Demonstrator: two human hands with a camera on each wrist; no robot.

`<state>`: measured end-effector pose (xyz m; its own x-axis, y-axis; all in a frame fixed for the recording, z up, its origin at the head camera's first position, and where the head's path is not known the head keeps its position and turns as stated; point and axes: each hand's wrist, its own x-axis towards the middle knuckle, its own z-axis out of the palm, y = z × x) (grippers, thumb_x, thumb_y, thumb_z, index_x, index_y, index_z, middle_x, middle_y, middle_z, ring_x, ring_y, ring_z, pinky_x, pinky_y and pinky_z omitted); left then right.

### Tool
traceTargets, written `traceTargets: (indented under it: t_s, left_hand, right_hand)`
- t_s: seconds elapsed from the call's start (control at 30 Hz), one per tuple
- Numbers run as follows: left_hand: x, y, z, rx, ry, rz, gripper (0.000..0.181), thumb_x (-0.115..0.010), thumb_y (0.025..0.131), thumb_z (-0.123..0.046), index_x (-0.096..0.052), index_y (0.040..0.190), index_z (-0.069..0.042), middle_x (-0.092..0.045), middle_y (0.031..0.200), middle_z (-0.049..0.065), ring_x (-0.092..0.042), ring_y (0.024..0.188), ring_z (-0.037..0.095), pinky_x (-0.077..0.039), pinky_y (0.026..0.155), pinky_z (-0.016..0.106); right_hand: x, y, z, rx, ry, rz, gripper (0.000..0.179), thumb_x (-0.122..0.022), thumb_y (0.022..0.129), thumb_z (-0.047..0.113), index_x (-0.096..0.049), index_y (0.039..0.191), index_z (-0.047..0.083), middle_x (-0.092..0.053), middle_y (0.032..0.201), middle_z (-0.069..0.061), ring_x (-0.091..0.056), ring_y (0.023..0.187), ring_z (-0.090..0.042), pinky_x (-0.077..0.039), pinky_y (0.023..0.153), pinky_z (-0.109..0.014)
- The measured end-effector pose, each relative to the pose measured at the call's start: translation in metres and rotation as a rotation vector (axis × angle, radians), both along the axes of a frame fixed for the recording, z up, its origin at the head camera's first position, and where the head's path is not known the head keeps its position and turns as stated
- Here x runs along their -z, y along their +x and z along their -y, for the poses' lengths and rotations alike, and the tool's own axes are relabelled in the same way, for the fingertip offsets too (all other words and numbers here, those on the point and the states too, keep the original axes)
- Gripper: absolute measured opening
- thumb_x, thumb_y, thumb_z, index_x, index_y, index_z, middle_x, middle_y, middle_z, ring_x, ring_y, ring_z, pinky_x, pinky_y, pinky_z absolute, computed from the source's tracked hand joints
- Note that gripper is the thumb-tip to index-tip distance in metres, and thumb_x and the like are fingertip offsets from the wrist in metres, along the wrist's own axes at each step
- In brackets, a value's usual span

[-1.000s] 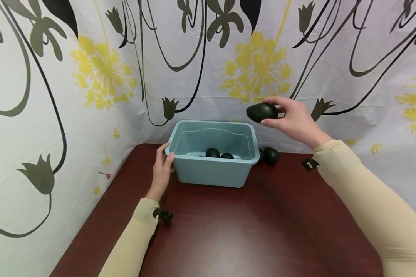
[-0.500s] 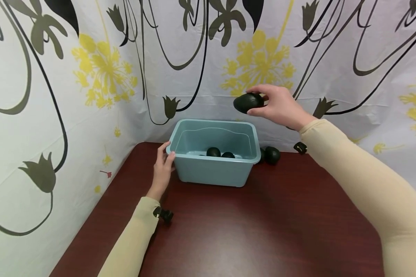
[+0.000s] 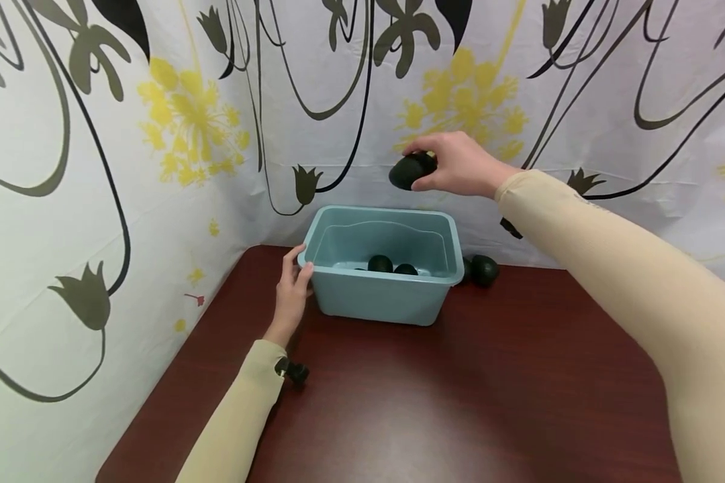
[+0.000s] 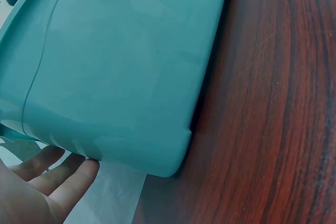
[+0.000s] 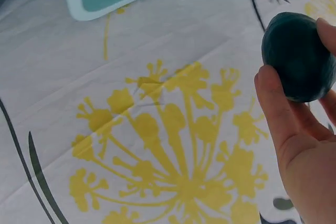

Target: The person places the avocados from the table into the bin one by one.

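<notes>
High over the light-blue plastic bin (image 3: 377,298), my right hand (image 3: 462,164) holds a dark green avocado (image 3: 406,173) between thumb and fingers. The right wrist view shows the same avocado (image 5: 294,59) gripped near its thick end, against the patterned curtain. My left hand (image 3: 290,295) holds the bin's left front corner, thumb at the rim. In the left wrist view its fingers (image 4: 76,184) press on the bin's outer wall (image 4: 126,77). Inside the bin lie an avocado (image 3: 380,263) and another avocado (image 3: 406,270); the front wall partly hides them.
Right of the bin, an avocado (image 3: 485,270) lies on the dark red-brown table (image 3: 399,402), with another partly hidden beside it. A white curtain (image 3: 362,121) with yellow and grey flowers hangs behind and along the left side.
My right hand has carried the avocado leftward and up, from beyond the bin's right end to above its middle. The left hand stays on the corner; the head view has shifted slightly.
</notes>
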<state>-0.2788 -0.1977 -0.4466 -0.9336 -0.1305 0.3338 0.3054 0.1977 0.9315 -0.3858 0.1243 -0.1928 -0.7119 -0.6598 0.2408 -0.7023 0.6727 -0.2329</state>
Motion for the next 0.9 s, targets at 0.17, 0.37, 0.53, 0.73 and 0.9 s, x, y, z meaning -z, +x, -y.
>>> traceTargets:
  t_s: [0.17,0.37,0.53,0.73,0.9]
  left_hand:
    - [0.001,-0.002,-0.002,-0.013,-0.004,-0.027,0.053,-0.052,0.105,-0.039,-0.036,0.154,-0.027,-0.048,0.146,0.020,-0.053,0.125,0.032,-0.048,0.091,0.062]
    - [0.010,-0.009,0.001,-0.012,-0.002,-0.023,0.053,-0.052,0.105,-0.040,-0.035,0.154,-0.028,-0.049,0.146,0.019,-0.053,0.123,0.031,-0.048,0.091,0.064]
    - [0.028,-0.023,0.007,-0.042,0.005,-0.029,0.051,-0.052,0.105,-0.041,-0.035,0.153,-0.033,-0.050,0.143,0.020,-0.053,0.122,0.032,-0.048,0.088,0.066]
    - [0.033,-0.028,0.006,-0.036,-0.005,-0.053,0.050,-0.052,0.103,-0.048,-0.036,0.150,-0.044,-0.051,0.144,0.013,-0.053,0.122,0.030,-0.048,0.088,0.065]
    - [0.033,-0.028,0.005,-0.058,-0.011,-0.061,0.048,-0.052,0.101,-0.054,-0.039,0.147,-0.047,-0.055,0.137,0.011,-0.055,0.117,0.028,-0.050,0.085,0.065]
  right_hand:
    - [0.011,-0.007,0.011,-0.019,0.090,0.033,0.057,-0.079,0.087,0.023,-0.058,0.140,0.016,-0.060,0.133,-0.010,-0.055,0.111,-0.029,-0.044,0.092,-0.048]
    - [0.027,-0.010,0.027,-0.044,0.146,0.047,0.056,-0.078,0.087,0.023,-0.059,0.139,0.017,-0.062,0.128,-0.009,-0.056,0.108,-0.028,-0.045,0.091,-0.047]
    - [0.034,-0.012,0.046,-0.063,0.109,0.074,0.055,-0.078,0.088,0.023,-0.059,0.139,0.017,-0.062,0.127,-0.007,-0.056,0.106,-0.026,-0.046,0.090,-0.044]
    - [0.040,-0.015,0.061,-0.027,0.078,0.102,0.055,-0.078,0.089,0.024,-0.058,0.139,0.019,-0.059,0.133,-0.006,-0.055,0.106,-0.025,-0.046,0.090,-0.044]
    - [0.046,-0.019,0.069,-0.013,0.051,0.110,0.055,-0.078,0.089,0.024,-0.058,0.139,0.019,-0.057,0.136,-0.007,-0.054,0.107,-0.025,-0.046,0.090,-0.043]
